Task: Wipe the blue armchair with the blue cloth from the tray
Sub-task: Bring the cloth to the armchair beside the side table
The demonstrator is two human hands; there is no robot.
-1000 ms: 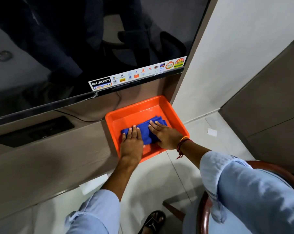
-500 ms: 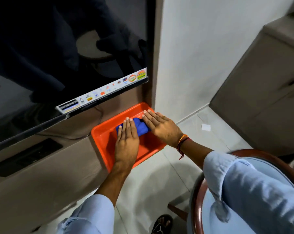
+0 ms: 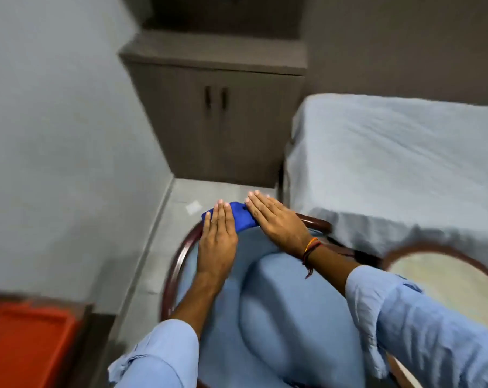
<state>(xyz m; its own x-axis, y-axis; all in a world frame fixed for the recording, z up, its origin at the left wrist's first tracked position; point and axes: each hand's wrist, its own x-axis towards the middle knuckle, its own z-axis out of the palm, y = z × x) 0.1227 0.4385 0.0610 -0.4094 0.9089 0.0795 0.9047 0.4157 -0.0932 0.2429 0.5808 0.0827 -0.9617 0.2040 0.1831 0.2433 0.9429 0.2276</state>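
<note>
The folded blue cloth (image 3: 241, 218) sits at the top edge of the armchair's back, pinched between my two flat hands. My left hand (image 3: 217, 236) presses its left side and my right hand (image 3: 276, 219) presses its right side, fingers straight. The blue armchair (image 3: 279, 303) has light blue cushions and a dark curved wooden frame (image 3: 178, 264), and lies right below my arms. The orange tray (image 3: 24, 345) is at the bottom left, blurred, with nothing visible in it.
A grey two-door cabinet (image 3: 217, 119) stands ahead against the wall. A bed with a pale blue sheet (image 3: 399, 163) fills the right side. A second round chair with a cream seat (image 3: 439, 284) is at the right. Pale floor tiles run along the left wall.
Both hands lifted the blue cloth out of the orange tray and carried it over to the armchair's back. My view swung right, away from the television.
</note>
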